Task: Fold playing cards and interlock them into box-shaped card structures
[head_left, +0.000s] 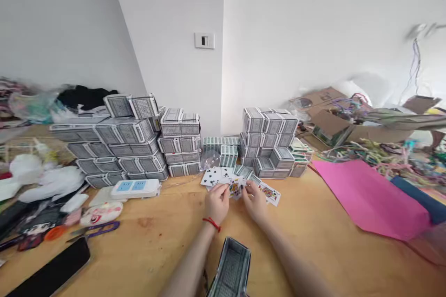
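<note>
Near the middle of the wooden table, my left hand, with a red string at the wrist, pinches the left side of a face card. On the card's right side are the closed fingertips of my right hand. Loose playing cards lie face up behind my left hand. Another face card lies to the right of my right hand, and a few cards show their patterned backs behind it. An open box made of cards stands between my forearms at the near edge.
Stacks of card blocks stand at the left and right. A white power strip, scissors and a black phone lie left. Pink paper and cluttered cardboard boxes are at the right.
</note>
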Demonstrator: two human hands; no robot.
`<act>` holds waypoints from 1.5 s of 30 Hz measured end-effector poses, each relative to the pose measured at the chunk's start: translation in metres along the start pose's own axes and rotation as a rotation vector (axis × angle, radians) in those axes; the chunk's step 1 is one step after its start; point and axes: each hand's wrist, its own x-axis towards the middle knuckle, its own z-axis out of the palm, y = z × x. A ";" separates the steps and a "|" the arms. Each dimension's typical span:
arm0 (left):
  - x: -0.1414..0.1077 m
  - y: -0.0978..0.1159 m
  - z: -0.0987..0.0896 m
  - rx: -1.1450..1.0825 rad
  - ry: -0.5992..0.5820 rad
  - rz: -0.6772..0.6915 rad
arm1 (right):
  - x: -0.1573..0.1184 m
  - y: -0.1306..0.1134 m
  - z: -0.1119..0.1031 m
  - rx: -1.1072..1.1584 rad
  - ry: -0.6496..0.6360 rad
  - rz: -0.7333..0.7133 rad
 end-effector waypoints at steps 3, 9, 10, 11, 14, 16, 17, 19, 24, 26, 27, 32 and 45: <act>0.000 0.002 0.000 -0.008 0.011 0.007 | 0.002 -0.002 0.000 -0.006 0.004 -0.058; 0.001 0.002 -0.001 -0.036 0.020 0.009 | 0.001 -0.006 -0.001 -0.087 0.055 -0.079; 0.001 0.002 -0.001 -0.040 0.017 0.010 | 0.000 -0.006 -0.002 -0.052 0.034 -0.072; 0.001 0.002 -0.001 -0.042 0.016 0.012 | 0.000 -0.007 -0.002 -0.012 0.011 -0.060; 0.001 0.002 -0.002 -0.041 0.019 0.015 | 0.001 -0.008 -0.004 0.079 -0.034 -0.031; 0.001 0.002 -0.002 -0.038 0.011 0.018 | 0.002 -0.007 -0.004 0.110 -0.053 -0.036; 0.001 0.002 -0.002 -0.037 0.007 0.019 | 0.002 -0.007 -0.003 0.115 -0.052 -0.042; 0.001 0.001 -0.002 -0.038 0.002 0.017 | 0.001 -0.006 -0.002 0.092 -0.025 -0.046; 0.001 0.003 -0.003 -0.047 0.009 0.010 | 0.000 -0.005 0.000 0.076 0.014 -0.017; 0.000 0.003 -0.003 -0.044 -0.014 0.012 | 0.001 -0.005 -0.001 0.115 -0.025 -0.012; 0.000 0.003 -0.003 -0.043 -0.029 0.012 | 0.001 -0.004 -0.001 0.114 -0.034 -0.014; 0.000 0.003 -0.003 -0.047 -0.048 0.002 | 0.000 -0.006 -0.001 -0.009 0.030 -0.052; -0.001 0.008 -0.001 -0.017 -0.056 0.079 | 0.000 -0.012 -0.002 0.002 0.086 -0.038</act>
